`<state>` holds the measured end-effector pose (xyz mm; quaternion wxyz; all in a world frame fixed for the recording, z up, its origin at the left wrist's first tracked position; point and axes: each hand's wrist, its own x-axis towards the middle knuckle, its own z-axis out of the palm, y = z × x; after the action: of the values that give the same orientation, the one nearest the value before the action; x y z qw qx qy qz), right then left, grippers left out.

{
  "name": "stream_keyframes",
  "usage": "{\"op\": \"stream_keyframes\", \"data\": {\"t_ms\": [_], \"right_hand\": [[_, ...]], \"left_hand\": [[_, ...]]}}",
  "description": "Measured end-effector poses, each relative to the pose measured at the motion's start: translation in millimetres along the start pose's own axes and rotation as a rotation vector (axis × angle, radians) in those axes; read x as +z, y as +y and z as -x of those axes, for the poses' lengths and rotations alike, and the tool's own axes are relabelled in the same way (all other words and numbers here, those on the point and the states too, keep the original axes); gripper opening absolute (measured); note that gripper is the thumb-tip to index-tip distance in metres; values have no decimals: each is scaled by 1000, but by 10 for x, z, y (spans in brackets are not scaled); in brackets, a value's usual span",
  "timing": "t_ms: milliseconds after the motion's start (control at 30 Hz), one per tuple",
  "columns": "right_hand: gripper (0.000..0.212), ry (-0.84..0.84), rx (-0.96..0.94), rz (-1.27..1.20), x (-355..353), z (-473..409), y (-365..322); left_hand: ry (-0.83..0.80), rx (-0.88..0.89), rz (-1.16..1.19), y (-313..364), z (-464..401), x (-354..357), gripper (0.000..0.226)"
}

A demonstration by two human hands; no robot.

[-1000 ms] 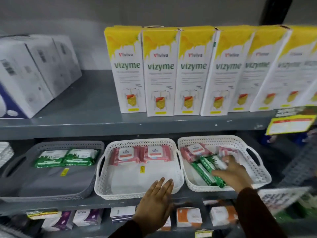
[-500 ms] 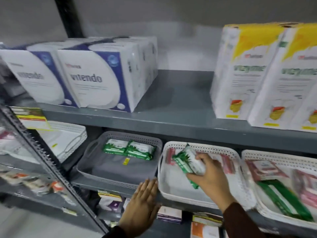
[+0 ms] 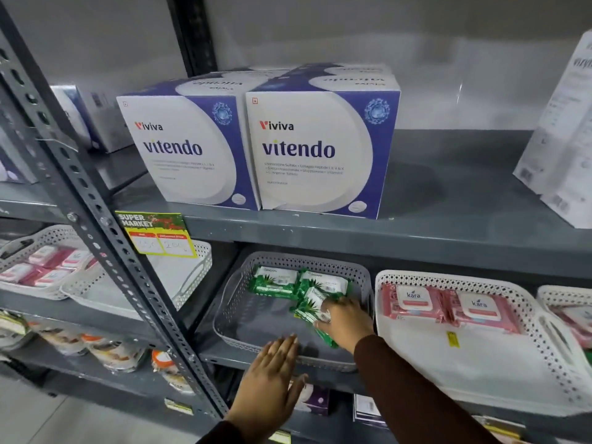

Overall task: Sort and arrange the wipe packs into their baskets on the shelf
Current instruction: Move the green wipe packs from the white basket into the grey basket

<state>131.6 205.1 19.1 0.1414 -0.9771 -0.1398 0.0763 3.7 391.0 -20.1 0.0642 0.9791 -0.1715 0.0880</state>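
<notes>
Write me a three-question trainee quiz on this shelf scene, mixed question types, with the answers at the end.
1. True or false: the right hand is placing a green wipe pack into the grey basket.
2. Multiple choice: which packs lie in the white basket just right of the grey one? A) green packs B) pink Kara packs C) Vitendo boxes
3. Fill in: the left hand is open with fingers spread, at the grey basket's ____ edge.

Key
1. True; two other green packs already lie at the back of that basket.
2. B
3. front
</notes>
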Motion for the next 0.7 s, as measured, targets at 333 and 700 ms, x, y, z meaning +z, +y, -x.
{"op": "stream_keyframes", "data": {"t_ms": [333, 700], "right_hand": [[26, 577, 12, -353, -370, 680, 579], [30, 604, 717, -209, -901, 1860, 3336]], "left_hand": [[51, 202, 104, 815, -372, 183, 66], [14, 408, 142, 2454, -919, 444, 65]]}}
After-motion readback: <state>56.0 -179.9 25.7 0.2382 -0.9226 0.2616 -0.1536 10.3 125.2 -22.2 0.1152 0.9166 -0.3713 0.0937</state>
